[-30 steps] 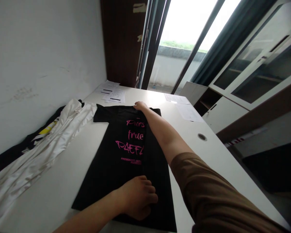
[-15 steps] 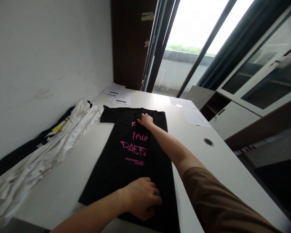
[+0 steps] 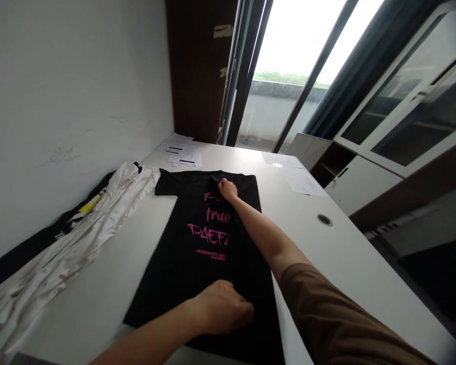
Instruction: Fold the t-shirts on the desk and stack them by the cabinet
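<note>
One side folded in: the black T-shirt's point(image 3: 201, 271) right side, cutting the pink lettering point(image 3: 210, 234) short.
Left sleeve point(image 3: 167, 182): spread outward, that side not yet folded; body at full length.
Shirt's place: flat on the white table point(image 3: 311, 253), near the white garment point(image 3: 99, 220).
Right hand point(image 3: 227, 188): fingers bunched near the collar; cannot tell if cloth is pinched.
Left hand point(image 3: 226, 307): curled above the hem, grip hidden.
</note>
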{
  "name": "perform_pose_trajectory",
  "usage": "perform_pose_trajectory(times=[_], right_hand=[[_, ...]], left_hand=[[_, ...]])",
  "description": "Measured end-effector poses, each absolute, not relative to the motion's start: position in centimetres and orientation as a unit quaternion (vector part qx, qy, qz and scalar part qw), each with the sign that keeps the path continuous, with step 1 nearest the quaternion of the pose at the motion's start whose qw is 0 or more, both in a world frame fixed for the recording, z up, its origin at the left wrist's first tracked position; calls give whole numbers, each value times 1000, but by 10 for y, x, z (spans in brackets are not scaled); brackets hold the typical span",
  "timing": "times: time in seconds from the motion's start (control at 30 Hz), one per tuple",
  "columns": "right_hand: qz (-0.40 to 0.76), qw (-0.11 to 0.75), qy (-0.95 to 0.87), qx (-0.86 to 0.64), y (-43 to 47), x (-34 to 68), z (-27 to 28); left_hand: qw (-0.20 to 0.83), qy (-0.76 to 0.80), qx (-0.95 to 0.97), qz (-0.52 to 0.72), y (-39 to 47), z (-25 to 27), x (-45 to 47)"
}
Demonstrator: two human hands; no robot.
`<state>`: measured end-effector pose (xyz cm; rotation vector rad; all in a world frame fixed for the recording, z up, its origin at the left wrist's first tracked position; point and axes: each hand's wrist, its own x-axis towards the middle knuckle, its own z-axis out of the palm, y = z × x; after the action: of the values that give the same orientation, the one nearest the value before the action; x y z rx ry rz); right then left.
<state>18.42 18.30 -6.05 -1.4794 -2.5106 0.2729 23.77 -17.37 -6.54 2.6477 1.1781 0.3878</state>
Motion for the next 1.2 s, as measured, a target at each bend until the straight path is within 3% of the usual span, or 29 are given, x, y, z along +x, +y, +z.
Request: perform_pose_trajectory(times=[0.13,0.4,0.67,0.93,1.2], right_hand=[[120,146,-842,-505,191,190,-67],[134,113,-880,-441,198,189,-76],[58,184,-835,-515,237,240,-85],[82,62,-824,-557,311,284,-122],[84,56,-828,-552,359,296,-136]], left_hand=[[138,380,904,137,-177,-64,239],[218,364,897,127,-179,-62,238],[134,437,877,150,-174,-65,249],[149,425,881,146,-170,-75,248],[130,407,897,115,-163,-92,252]])
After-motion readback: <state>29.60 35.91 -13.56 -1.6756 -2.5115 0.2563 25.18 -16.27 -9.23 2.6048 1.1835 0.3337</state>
